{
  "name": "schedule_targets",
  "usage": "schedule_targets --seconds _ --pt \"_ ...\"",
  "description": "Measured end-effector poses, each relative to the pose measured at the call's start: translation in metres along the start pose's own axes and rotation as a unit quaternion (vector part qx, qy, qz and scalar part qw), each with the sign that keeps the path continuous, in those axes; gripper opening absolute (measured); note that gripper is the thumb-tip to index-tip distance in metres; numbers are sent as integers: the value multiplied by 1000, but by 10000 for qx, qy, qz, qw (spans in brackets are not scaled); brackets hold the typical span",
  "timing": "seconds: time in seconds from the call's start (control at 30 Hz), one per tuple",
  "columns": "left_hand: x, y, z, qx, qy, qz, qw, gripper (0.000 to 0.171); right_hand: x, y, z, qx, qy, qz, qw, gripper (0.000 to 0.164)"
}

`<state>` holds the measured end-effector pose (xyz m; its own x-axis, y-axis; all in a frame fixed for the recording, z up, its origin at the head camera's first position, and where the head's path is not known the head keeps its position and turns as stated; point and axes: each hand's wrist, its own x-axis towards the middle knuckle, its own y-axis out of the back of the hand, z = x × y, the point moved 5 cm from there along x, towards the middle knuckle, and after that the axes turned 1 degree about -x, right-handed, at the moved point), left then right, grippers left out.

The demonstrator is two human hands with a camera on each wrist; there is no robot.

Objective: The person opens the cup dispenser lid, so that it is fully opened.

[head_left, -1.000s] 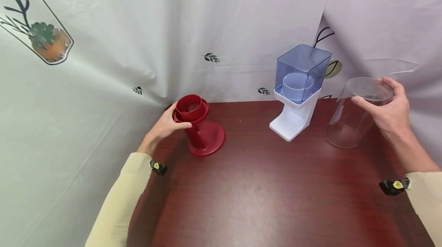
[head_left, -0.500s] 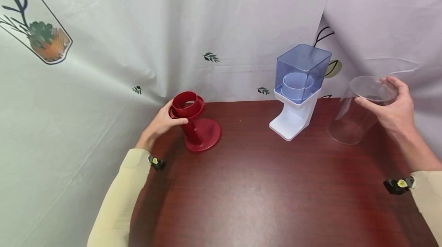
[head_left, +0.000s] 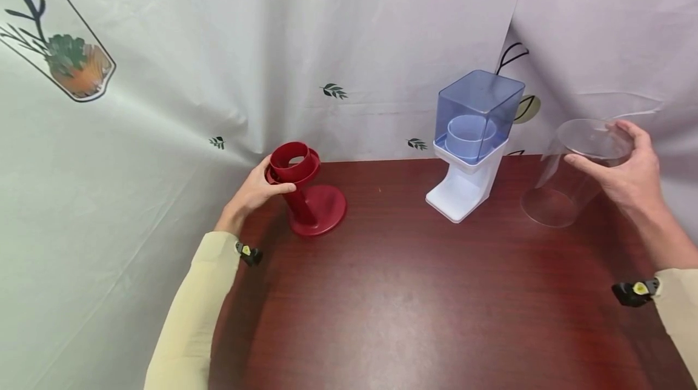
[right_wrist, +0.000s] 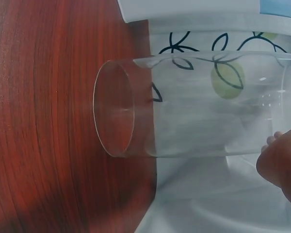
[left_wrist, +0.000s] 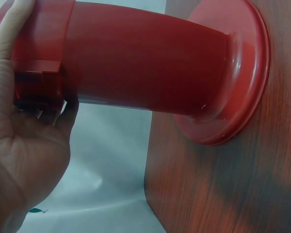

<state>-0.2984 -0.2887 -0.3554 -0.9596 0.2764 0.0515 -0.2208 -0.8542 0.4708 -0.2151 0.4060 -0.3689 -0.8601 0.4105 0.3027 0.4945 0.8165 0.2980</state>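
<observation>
At the table's far left, my left hand (head_left: 256, 189) grips the upper collar of a red stand (head_left: 322, 208), which has a round base, a thick column and an open ring on top. The left wrist view shows the thumb and fingers around the collar of this red stand (left_wrist: 145, 58), with the base at the tabletop. Over on the right, my right hand (head_left: 627, 166) holds a clear cylinder (head_left: 553, 190) by its upper rim, thumb on the near side. Whether the rim at the bottom of the cylinder (right_wrist: 203, 107) touches the table cannot be told.
Between the hands, near the back edge, stands a white dispenser base (head_left: 463, 187) with a translucent blue square hopper (head_left: 477, 99) on it. A patterned white curtain (head_left: 371, 45) hangs behind the dark red wooden table (head_left: 414, 293) and along its left side.
The red stand has shifted slightly left and back with my left hand. My right hand and the clear cylinder have moved a little to the right and back. The dispenser stays put.
</observation>
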Motion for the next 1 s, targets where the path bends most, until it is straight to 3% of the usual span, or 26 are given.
schedule_targets --seconds 0.13,0.4,1.0 --pt "7 4 -15 74 16 146 9999 92 1 1 0 -88 8 36 10000 93" --pt "-2 4 10 -5 223 96 9997 91 1 2 -1 -243 -87 5 9997 95" --pt "2 11 7 -29 312 199 9993 92 2 3 0 -358 -180 -46 9992 96"
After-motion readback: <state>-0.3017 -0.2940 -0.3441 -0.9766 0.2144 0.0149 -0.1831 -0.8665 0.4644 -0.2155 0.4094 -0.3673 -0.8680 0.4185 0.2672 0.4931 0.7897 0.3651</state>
